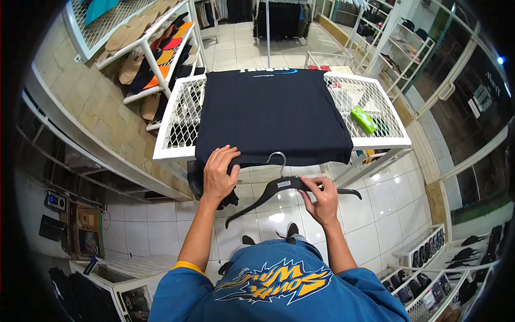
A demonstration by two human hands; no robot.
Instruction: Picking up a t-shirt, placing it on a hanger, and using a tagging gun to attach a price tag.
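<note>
A black T-shirt [265, 116] lies spread over a white mesh-topped table [277, 153], its lower hem hanging past the near edge. Its printed lettering shows at the far end. My left hand [219, 175] rests on the near left corner of the shirt, thumb apart from the fingers. In my right hand [322, 199] is a black clothes hanger [277, 187], pinched on its right arm between thumb and fingers. The hanger is tilted, and its metal hook [277, 155] points toward the hem and overlaps it in view. Dark fabric [195, 181] hangs below my left hand.
A green soft pack [363, 120] lies on the table's right side. To the left, a white rack [147, 56] holds several caps. Clothes rails [281, 20] stand at the back. Glass doors [474, 92] are on the right. Display shelves [426, 277] sit at lower right.
</note>
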